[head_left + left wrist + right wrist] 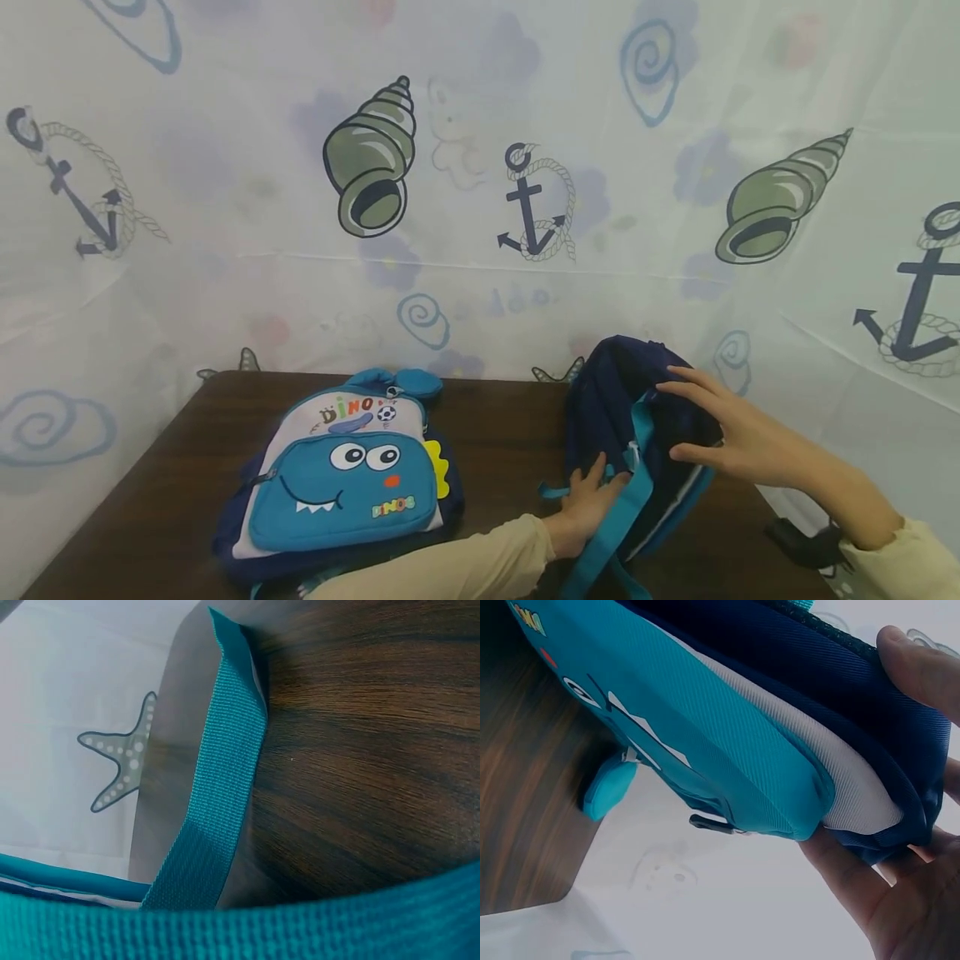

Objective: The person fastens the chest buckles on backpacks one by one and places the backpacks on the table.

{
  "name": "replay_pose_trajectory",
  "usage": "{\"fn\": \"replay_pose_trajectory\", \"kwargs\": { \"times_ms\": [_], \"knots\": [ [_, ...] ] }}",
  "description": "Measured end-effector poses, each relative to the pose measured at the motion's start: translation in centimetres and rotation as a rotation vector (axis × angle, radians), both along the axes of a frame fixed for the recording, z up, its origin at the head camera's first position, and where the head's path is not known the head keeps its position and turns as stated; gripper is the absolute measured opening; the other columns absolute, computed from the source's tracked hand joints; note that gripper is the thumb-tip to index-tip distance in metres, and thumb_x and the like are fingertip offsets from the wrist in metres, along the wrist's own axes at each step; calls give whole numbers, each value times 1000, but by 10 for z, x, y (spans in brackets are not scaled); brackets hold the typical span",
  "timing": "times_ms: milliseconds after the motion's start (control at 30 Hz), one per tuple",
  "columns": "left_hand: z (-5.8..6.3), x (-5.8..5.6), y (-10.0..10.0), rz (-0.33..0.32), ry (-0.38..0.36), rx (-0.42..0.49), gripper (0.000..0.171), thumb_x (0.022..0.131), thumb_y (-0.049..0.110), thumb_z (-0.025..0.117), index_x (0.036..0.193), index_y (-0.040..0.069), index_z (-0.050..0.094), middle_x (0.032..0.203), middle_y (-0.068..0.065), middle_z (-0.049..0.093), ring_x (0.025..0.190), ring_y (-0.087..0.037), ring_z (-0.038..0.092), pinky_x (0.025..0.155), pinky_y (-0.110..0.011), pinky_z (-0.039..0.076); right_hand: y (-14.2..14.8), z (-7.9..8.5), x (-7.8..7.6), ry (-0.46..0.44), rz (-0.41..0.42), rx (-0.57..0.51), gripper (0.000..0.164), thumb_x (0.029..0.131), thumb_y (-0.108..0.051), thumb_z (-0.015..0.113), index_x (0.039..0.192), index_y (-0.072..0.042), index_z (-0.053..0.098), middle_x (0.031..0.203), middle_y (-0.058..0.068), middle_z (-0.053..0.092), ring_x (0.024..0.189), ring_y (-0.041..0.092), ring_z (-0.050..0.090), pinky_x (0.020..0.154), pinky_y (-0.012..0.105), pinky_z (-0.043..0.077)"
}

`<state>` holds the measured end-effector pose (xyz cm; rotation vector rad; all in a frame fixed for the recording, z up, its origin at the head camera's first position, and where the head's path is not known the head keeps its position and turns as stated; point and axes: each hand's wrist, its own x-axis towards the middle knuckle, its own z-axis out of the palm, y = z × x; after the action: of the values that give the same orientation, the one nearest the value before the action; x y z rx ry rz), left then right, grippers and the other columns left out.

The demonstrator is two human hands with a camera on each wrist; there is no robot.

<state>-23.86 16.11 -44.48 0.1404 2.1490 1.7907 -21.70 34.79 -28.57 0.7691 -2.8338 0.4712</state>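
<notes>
A navy and teal backpack [607,400] stands tilted at the right of the table, its back panel and teal shoulder straps [617,521] turned toward me. My right hand [738,429] holds the bag's raised end; in the right wrist view its thumb [922,667] lies on the navy side and the fingers [847,874] reach around the far edge. Low by the straps, my left hand [588,508] touches the bag with fingers extended, partly behind a strap. The left wrist view shows teal webbing [217,772], with the hand itself out of sight.
A second backpack [345,492] with a dinosaur face lies front up on the left of the dark wooden table [510,433]. My left sleeve crosses close to its lower edge. Behind the table hangs a white cloth [480,317] printed with shells and anchors.
</notes>
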Motion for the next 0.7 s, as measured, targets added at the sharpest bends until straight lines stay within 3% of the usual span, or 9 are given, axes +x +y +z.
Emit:
{"fn": "replay_pose_trajectory", "kwargs": {
  "times_ms": [233,700],
  "knots": [
    [-3,-1,2,1,4,-5,67,91,47,61,151,22,45,156,-27,28,137,-64,22,106,-78,19,9,-5,1,5,-13,-27,73,83,-34,81,145,-17,46,155,23,32,129,61,40,73,70,52],
    [-2,0,3,-19,9,-46,70,88,44,69,151,24,45,158,-27,24,137,-67,18,106,-77,21,28,-11,3,-9,-42,-19,75,83,-30,81,147,-17,44,155,25,32,130,60,39,81,78,43]
  ]
}}
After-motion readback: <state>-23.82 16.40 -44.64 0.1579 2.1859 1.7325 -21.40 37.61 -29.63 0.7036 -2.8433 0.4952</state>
